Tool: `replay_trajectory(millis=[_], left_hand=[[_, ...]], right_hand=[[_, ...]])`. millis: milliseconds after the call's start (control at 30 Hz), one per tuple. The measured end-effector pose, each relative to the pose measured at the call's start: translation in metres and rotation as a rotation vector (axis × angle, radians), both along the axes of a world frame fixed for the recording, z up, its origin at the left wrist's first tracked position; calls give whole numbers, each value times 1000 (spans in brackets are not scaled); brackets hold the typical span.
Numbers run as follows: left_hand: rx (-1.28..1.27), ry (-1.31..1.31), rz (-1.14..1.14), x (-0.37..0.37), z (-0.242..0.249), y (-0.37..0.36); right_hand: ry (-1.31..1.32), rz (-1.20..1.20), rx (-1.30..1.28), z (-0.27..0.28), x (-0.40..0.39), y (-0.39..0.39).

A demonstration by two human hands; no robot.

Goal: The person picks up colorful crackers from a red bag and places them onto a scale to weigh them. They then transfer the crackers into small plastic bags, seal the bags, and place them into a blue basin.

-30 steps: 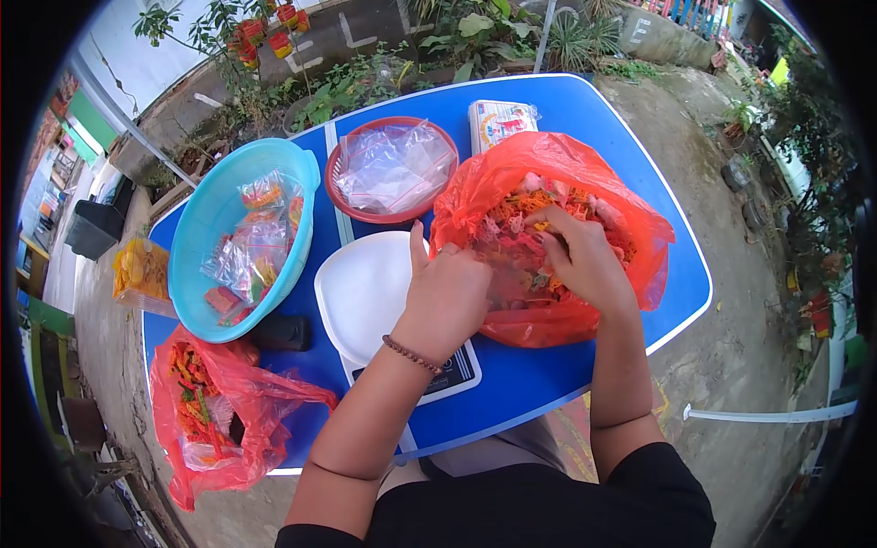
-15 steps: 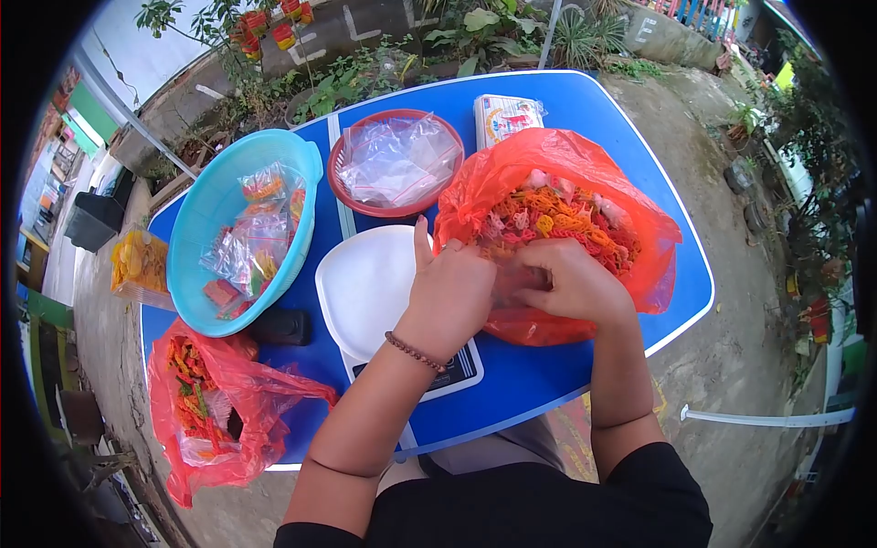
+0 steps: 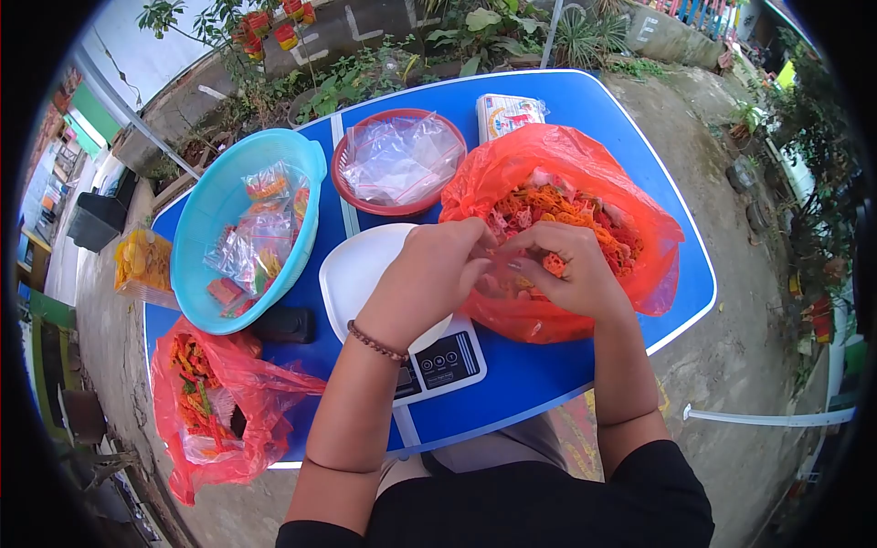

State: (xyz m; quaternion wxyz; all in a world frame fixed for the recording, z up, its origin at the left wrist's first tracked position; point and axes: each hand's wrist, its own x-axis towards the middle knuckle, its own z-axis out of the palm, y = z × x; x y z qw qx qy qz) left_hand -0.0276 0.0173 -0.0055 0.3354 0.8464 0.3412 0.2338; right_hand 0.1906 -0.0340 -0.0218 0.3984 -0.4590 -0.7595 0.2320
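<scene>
Your two hands meet at a thin clear bag (image 3: 501,281), by the big red bag (image 3: 644,228) of bright bits, near 12 o'clock.
Your left hand (image 3: 437,272) is curled, but I cannot tell its grip. Your right hand (image 3: 574,272) is half open, thumb apart from fingers. The white scale (image 3: 352,274) sits at 11 o'clock.
</scene>
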Motion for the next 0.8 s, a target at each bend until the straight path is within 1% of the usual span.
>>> replay_trajectory(millis=[67,167,267,367,467,567,600,767,800], left_hand=[[-88,-40,-18,-8,5,3],[-30,-90,-34,-15,7,5],[-65,-81,-28,-26,11,9],[-130,-23,23,-41,15,12],[-197,-5,54,-54,13,17],[-254,-18,62,-61,15,17],[-274,-30,61,-62,16,17],[-295,105,46,-71,23,18],[-303,132,39,-73,24,18]], right_hand=[[10,14,50,-2,0,1],[128,-18,-56,-2,-6,-2],[138,-17,-90,0,-10,-4],[24,-14,-7,-5,-14,-2],[-175,-12,100,-15,-14,2],[-209,-50,215,-18,-23,3],[-202,-12,234,-20,-27,2],[-223,188,350,-24,-57,-5],[-267,201,321,-28,-59,-8]])
